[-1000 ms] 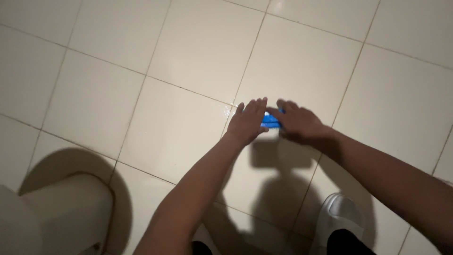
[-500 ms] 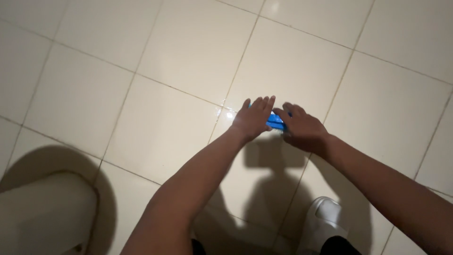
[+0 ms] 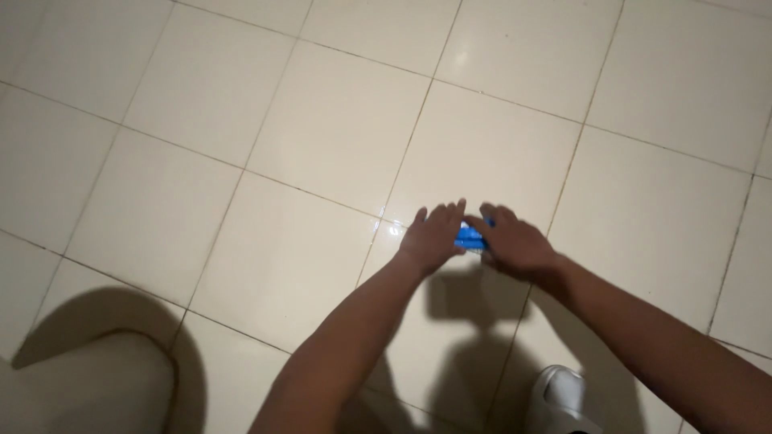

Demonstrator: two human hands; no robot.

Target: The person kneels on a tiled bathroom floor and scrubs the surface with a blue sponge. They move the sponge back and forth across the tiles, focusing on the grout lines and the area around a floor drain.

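Hands: both hands reach forward over the floor and meet on one small blue object, seen from the head camera looking down.
Left hand: the left hand lies with its back to the camera, fingers stretched forward and close together, its thumb side pressed against the left edge of the small blue object; it is closed on that object from the left.
Right hand: the right hand curls over the object from the right, fingers bent down around it, so it grips the same thing from the other side.
Small blue object: the small blue object shows only as a narrow bright blue strip with a touch of white between the two hands; most of it is hidden, and its kind cannot be told. It sits held in the air above the floor, roughly over a tile joint.
Floor: the cream tiled floor fills the view, with dark grout lines and a glossy spot just left of the left hand.
Shadow: the hands throw a dark shadow on the tiles just below them.
Shoe: a white shoe shows at the bottom edge, under the right forearm.
Lower left corner: a pale rounded fixture fills the corner, with its own shadow around it.
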